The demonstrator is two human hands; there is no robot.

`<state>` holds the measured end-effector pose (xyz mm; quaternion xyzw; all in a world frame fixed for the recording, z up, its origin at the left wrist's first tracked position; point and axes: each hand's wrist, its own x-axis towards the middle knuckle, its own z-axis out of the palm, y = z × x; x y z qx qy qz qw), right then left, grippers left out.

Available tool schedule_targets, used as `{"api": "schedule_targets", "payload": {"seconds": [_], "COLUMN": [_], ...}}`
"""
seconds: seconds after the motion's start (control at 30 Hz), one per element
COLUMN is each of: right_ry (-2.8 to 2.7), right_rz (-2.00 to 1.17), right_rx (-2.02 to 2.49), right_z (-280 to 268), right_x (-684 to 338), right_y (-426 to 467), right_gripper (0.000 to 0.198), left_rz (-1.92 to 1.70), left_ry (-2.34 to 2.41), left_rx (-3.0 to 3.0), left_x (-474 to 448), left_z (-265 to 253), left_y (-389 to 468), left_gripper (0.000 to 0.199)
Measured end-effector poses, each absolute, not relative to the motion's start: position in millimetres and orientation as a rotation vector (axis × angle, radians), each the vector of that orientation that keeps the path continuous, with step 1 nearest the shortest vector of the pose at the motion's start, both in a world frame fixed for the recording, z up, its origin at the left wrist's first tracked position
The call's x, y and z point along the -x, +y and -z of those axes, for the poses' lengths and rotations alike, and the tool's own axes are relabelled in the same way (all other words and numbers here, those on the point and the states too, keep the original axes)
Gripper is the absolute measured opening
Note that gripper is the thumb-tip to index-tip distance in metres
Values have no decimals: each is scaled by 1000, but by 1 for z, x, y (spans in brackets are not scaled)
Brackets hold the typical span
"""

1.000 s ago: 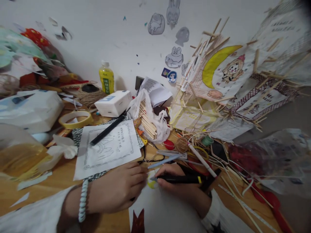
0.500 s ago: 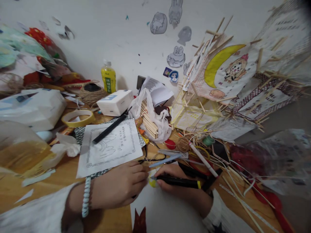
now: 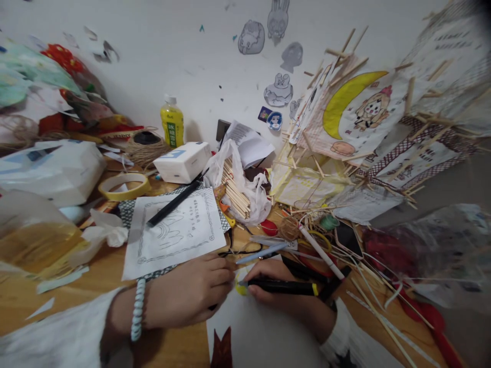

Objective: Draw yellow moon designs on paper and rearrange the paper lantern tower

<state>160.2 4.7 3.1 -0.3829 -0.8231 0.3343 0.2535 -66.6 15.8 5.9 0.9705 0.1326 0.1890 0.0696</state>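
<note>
The black marker point(image 3: 284, 286) has tipped slightly, pinched in the right hand point(image 3: 281, 300) at lower centre; the left hand point(image 3: 197, 291) curls, any contents hidden.

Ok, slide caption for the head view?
Right hand holding a marker at a yellow patch on white paper, left hand alongside.

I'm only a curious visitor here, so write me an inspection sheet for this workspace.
Surface: wooden desk, mostly covered.
Things in use: black marker, tip at a yellow patch on white paper.
Clutter: tape roll, white box, bagged sticks, yellow bottle.
Hands: right hand grips the marker; left hand is curled by the paper's edge, contents unclear.
Cables: nothing seen for certain.
Surroundings: pale wall with stickers; stick-framed paper panels at right.
</note>
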Motion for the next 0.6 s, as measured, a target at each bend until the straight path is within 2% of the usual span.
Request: {"api": "schedule_targets", "payload": {"seconds": [0.6], "right_ry": [-2235], "right_rz": [-940], "right_rx": [1037], "right_z": [-11], "right_x": [-159], "right_y": [4], "right_gripper": [10], "left_rz": [-549], "left_ry": [398], "left_rx": [-2916], "left_x": [67], "left_z": [-6], "left_y": [16], "left_gripper": [19]}}
